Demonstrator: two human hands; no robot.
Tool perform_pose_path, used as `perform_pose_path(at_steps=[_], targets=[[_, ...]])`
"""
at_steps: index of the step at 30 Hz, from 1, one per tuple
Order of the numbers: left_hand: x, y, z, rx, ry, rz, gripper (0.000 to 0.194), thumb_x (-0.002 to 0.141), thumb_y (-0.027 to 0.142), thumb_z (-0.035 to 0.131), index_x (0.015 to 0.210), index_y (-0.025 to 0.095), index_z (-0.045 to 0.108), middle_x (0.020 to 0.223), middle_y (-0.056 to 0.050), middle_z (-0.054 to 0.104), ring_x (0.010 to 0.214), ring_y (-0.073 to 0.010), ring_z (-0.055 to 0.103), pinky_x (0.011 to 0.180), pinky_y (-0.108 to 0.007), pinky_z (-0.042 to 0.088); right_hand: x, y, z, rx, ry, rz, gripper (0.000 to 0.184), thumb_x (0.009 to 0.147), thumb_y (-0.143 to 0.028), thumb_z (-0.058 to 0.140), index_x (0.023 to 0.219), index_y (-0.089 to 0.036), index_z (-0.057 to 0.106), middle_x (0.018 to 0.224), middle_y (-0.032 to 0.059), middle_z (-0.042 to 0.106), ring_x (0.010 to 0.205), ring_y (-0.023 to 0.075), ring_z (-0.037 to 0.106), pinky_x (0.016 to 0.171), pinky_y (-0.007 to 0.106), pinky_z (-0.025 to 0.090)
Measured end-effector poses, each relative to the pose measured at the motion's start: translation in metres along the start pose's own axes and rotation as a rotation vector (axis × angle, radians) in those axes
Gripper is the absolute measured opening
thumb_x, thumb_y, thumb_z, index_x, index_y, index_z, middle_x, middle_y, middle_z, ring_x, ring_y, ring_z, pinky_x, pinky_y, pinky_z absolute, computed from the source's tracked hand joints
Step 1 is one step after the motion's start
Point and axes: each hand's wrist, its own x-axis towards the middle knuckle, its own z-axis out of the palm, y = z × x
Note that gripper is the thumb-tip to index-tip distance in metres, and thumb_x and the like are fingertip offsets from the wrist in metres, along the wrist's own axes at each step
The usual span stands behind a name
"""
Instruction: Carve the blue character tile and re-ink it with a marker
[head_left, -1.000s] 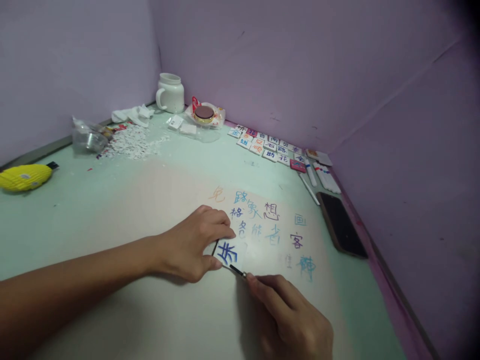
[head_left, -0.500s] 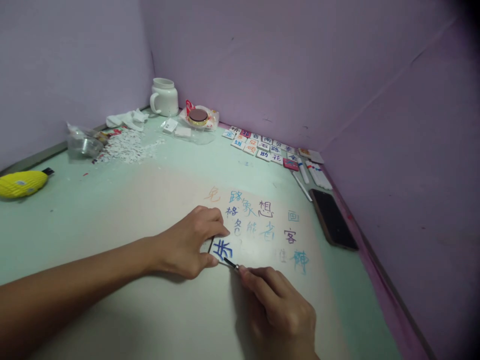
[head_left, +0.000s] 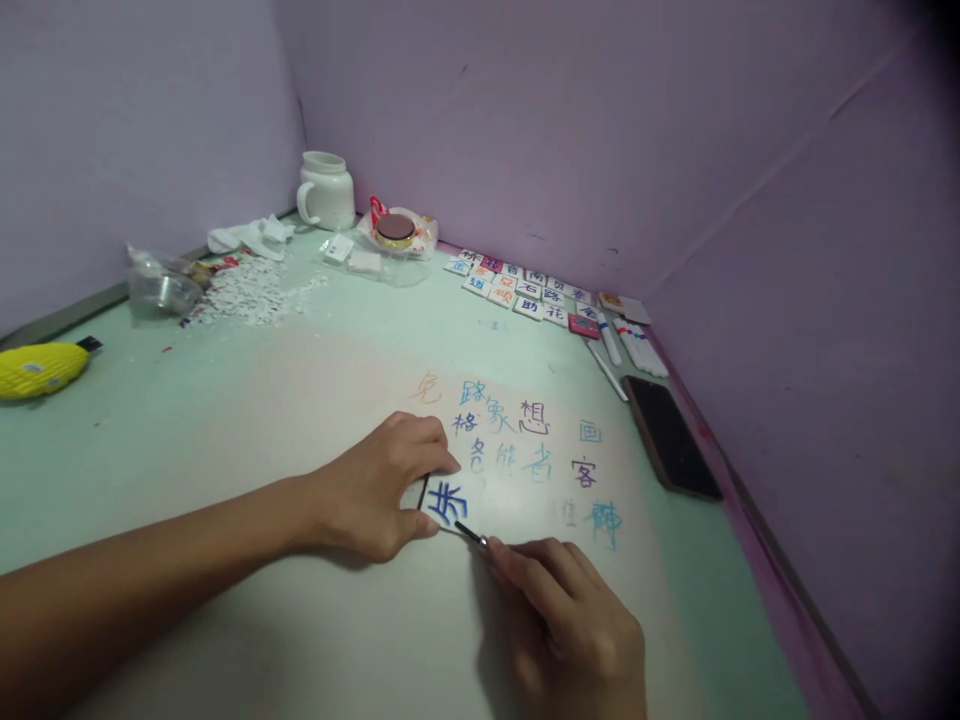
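A small white tile (head_left: 447, 499) with a blue handwritten character lies on the table. My left hand (head_left: 382, 485) grips its left side between thumb and forefinger, the other fingers curled. My right hand (head_left: 566, 620) is closed round a carving tool (head_left: 471, 534) with a slim dark tip and a shiny metal collar; its handle is hidden in the palm. The tool's tip points at the lower right part of the character, at or just over the tile's face. I cannot tell whether it touches.
Coloured characters are written on the table (head_left: 337, 640) beyond my hands. A phone (head_left: 671, 437), white pens (head_left: 640, 347) and rows of lettered tiles (head_left: 529, 288) lie right and back. Further left are a white mug (head_left: 327, 192), white shavings (head_left: 255, 292), a plastic bag (head_left: 161, 287) and a yellow object (head_left: 41, 370).
My right hand and the carving tool have shifted slightly right and down, drawing the tip back a little across the tile. My left hand and the tile stay nearly where they were.
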Motion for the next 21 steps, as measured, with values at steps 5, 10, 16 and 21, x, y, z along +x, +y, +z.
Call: perform_pose_path(at_steps=[5, 10, 16, 21], targets=[[0.002, 0.003, -0.003, -0.004, -0.021, -0.023, 0.036, 0.064, 0.019, 0.064, 0.100, 0.016, 0.061, 0.096, -0.006, 0.053, 0.090, -0.0236, 0.051, 0.086, -0.042, 0.043, 0.005, -0.009, 0.001, -0.046, 0.015, 0.020, 0.037, 0.076, -0.003, 0.045, 0.100, -0.019, 0.068, 0.074, 0.0039, 0.066, 0.065, 0.0173, 0.060, 0.050, 0.025, 0.044], [0.004, 0.009, -0.008, -0.014, -0.048, -0.070, 0.034, 0.065, 0.018, 0.064, 0.099, 0.015, 0.063, 0.098, -0.008, 0.054, 0.094, -0.0253, 0.051, 0.088, -0.044, 0.044, 0.012, -0.019, -0.001, -0.210, 0.010, 0.029, 0.035, 0.080, -0.007, 0.043, 0.097, -0.021, 0.070, 0.070, 0.0011, 0.066, 0.053, 0.0141, 0.060, 0.040, 0.024, 0.036], [0.002, 0.007, -0.007, -0.006, -0.051, -0.051, 0.035, 0.067, 0.019, 0.065, 0.102, 0.015, 0.062, 0.099, -0.008, 0.054, 0.093, -0.0249, 0.051, 0.088, -0.044, 0.044, 0.010, -0.019, 0.004, -0.189, 0.022, 0.052, 0.031, 0.086, -0.012, 0.043, 0.100, -0.022, 0.068, 0.071, 0.0014, 0.066, 0.049, 0.0135, 0.059, 0.039, 0.023, 0.037], [0.000, 0.001, -0.002, -0.005, -0.008, -0.006, 0.038, 0.065, 0.018, 0.063, 0.103, 0.017, 0.060, 0.100, -0.007, 0.055, 0.094, -0.0246, 0.052, 0.088, -0.043, 0.044, -0.004, -0.007, 0.003, 0.055, 0.101, 0.078, 0.033, 0.084, -0.006, 0.047, 0.109, -0.020, 0.065, 0.080, 0.0038, 0.068, 0.062, 0.0135, 0.064, 0.050, 0.021, 0.047]])
